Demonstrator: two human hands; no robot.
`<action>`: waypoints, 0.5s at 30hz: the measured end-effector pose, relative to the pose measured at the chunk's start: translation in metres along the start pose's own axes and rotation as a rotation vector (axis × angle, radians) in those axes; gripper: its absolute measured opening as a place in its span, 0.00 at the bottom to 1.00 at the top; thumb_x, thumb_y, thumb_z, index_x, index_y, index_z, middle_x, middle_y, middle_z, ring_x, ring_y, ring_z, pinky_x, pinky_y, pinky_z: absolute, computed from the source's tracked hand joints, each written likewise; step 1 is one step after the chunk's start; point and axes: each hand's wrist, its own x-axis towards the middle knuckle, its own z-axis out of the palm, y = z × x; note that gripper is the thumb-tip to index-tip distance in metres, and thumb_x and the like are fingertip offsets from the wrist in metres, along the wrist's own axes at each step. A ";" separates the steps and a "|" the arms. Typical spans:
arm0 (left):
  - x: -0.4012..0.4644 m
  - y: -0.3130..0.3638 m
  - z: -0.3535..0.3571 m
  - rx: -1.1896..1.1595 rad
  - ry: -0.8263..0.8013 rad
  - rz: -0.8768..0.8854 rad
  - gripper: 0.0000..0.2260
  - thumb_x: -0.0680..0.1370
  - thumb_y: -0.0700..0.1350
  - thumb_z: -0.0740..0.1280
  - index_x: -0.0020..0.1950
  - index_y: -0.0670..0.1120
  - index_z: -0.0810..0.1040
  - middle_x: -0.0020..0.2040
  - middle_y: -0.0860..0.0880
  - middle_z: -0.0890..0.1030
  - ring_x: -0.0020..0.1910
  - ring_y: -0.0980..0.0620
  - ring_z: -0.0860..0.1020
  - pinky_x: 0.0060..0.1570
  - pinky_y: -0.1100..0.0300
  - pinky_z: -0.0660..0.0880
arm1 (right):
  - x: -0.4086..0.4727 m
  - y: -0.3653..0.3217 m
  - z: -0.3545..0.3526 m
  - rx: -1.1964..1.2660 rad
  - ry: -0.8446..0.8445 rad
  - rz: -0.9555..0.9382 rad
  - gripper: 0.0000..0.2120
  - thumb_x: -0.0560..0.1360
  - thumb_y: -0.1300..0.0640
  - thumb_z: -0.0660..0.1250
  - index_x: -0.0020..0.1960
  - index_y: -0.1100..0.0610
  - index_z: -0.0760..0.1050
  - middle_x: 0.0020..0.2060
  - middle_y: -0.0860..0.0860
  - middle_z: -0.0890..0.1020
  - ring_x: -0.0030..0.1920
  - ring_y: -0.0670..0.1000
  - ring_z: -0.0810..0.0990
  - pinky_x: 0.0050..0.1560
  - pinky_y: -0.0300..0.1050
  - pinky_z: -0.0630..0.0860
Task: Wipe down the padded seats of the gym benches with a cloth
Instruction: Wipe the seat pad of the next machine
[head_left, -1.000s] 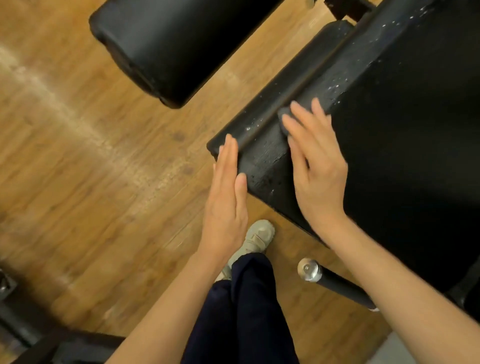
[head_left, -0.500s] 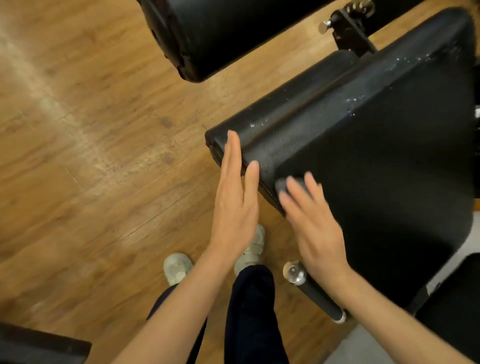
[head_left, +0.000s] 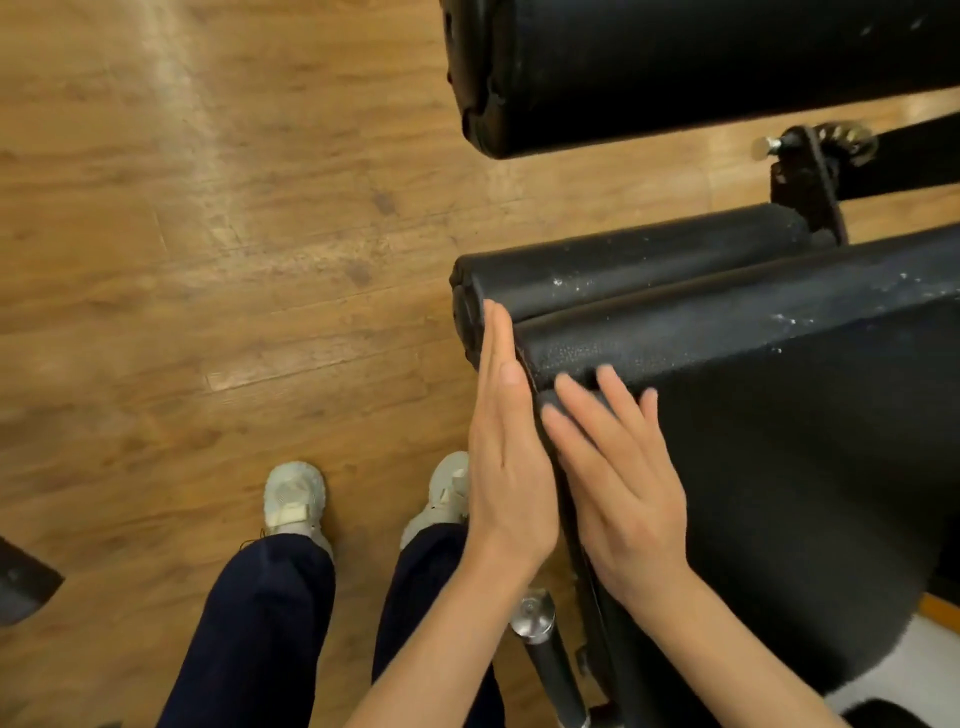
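Black padded seat (head_left: 779, 415) with white flecks; brown wood-grain floor (head_left: 208, 260); navy trousers (head_left: 260, 623); pale beige shoes (head_left: 293, 493).

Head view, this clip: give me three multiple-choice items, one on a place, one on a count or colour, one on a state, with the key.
1. Where is the left hand?
A. flat against the side edge of the black padded bench seat
B. on the wooden plank floor
C. on the chrome-capped black bar

2. How many pale sneakers show?
A. one
B. two
C. three

3. How is the right hand?
A. clenched in a fist
B. lifted clear of the seat
C. fingers spread, pressed on the seat's near corner

Key: 1 A, its palm lies along the seat's edge; 2 B, one under each dark trouser leg; 3 C, the fingers fan out on the padding.
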 end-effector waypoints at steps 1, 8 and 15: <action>-0.001 0.000 0.003 -0.018 0.020 -0.013 0.25 0.83 0.54 0.45 0.81 0.51 0.53 0.81 0.59 0.55 0.77 0.68 0.53 0.78 0.63 0.50 | 0.018 0.000 -0.002 0.027 0.002 0.023 0.17 0.79 0.64 0.63 0.68 0.58 0.73 0.68 0.54 0.74 0.72 0.55 0.69 0.76 0.57 0.57; 0.001 -0.002 0.018 -0.026 0.136 -0.039 0.28 0.82 0.58 0.45 0.82 0.52 0.52 0.81 0.60 0.56 0.77 0.68 0.53 0.77 0.65 0.51 | 0.137 0.006 -0.004 -0.097 -0.383 0.176 0.13 0.82 0.52 0.60 0.60 0.53 0.79 0.52 0.51 0.83 0.55 0.56 0.80 0.67 0.58 0.71; -0.001 -0.007 0.027 0.053 0.184 -0.028 0.25 0.85 0.54 0.47 0.82 0.52 0.48 0.81 0.61 0.51 0.77 0.70 0.49 0.76 0.68 0.49 | 0.136 0.009 -0.016 0.090 -0.393 0.175 0.11 0.79 0.47 0.65 0.52 0.50 0.84 0.48 0.45 0.84 0.50 0.48 0.82 0.51 0.53 0.78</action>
